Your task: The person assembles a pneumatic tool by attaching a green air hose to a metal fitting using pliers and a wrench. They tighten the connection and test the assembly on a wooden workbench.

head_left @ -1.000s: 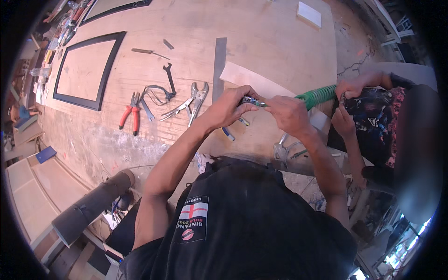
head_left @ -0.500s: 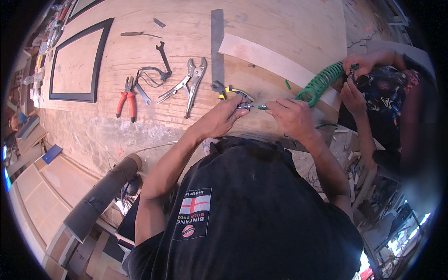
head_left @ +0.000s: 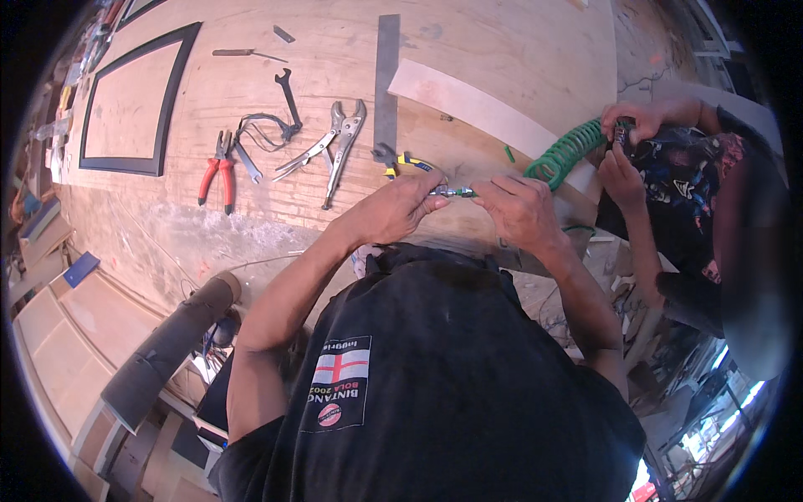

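Note:
In my left hand [head_left: 400,207], thumb and fingers are closed on a silver metal hose coupling [head_left: 445,192]. My right hand [head_left: 520,211] pinches the end of a green air hose [head_left: 472,192], which has a small fitting. The two ends meet in line between my fingertips, over the table's near edge; whether they are locked together I cannot tell. Just beyond my left hand lie pliers with yellow and blue handles [head_left: 415,161], partly hidden by it. A coil of green spiral hose [head_left: 565,156] lies right of my right hand.
On the wooden table [head_left: 493,50] lie locking pliers [head_left: 337,151], red-handled pliers [head_left: 218,171], an open-end wrench [head_left: 288,100], a screwdriver [head_left: 248,54], a grey strip [head_left: 386,84] and a black frame [head_left: 159,125]. At right, another person's hands [head_left: 626,142] hold a fitting by the coil.
My hands have come closer together, and the hose-end fitting now meets the coupling where a gap was. The whole view has shifted slightly.

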Demonstrator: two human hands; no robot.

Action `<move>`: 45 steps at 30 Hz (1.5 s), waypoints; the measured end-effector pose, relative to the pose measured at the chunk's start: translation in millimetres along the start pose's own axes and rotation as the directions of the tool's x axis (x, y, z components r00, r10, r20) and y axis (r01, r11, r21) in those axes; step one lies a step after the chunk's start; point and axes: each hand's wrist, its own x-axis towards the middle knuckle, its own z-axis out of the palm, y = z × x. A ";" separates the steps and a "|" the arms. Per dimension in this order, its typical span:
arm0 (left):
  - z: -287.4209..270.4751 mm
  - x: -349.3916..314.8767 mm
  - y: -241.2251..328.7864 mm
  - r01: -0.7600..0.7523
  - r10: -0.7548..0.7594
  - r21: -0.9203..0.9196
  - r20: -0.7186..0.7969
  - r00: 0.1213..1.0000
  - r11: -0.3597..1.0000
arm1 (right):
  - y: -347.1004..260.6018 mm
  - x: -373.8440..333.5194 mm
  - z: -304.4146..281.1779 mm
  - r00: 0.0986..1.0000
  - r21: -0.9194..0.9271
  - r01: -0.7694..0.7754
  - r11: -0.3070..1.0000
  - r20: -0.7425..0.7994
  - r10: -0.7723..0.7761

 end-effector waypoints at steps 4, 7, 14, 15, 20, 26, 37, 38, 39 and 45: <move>4.9 -4.6 1.5 -0.017 0.017 0.028 -0.014 1.000 0.999 | -1.3 -3.9 0.4 0.997 -0.071 0.064 0.995 0.044 -0.061; 25.2 -22.8 -1.3 0.024 -0.024 -0.016 0.025 0.999 1.000 | -8.2 -17.3 5.0 0.985 -0.049 0.105 0.993 0.145 -0.097; 86.6 -81.7 -7.2 0.086 -0.078 -0.111 0.070 0.994 0.990 | -40.5 -70.4 37.5 0.943 0.140 0.083 0.987 0.308 -0.124; 87.2 -81.2 -7.4 0.068 -0.063 -0.112 0.050 0.997 0.991 | -39.7 -70.1 37.8 0.937 0.154 0.081 0.985 0.324 -0.128; 86.9 -78.5 -10.6 0.040 -0.035 -0.074 0.070 0.997 0.996 | -36.8 -75.5 42.5 0.929 0.225 0.060 0.973 0.344 -0.137; 87.3 -79.0 -8.3 0.072 -0.069 -0.030 0.097 0.993 0.997 | -39.3 -72.4 45.1 0.941 0.273 -0.037 0.961 0.334 -0.058; 86.7 -72.7 -11.1 0.072 -0.080 0.052 0.176 0.981 0.996 | -40.7 -74.5 48.1 0.891 0.320 -0.214 0.923 0.451 0.051; 87.1 -72.4 -11.2 0.070 -0.077 0.046 0.175 0.982 0.997 | -40.2 -76.0 49.8 0.886 0.339 -0.245 0.908 0.459 0.068; 87.5 -72.3 -11.2 0.067 -0.073 0.041 0.174 0.982 0.997 | -40.1 -77.8 50.9 0.879 0.350 -0.266 0.898 0.470 0.077; 88.5 -72.8 -10.2 0.048 -0.053 0.030 0.200 0.978 0.998 | -37.1 -69.7 44.9 0.906 0.353 -0.136 0.926 0.422 -0.028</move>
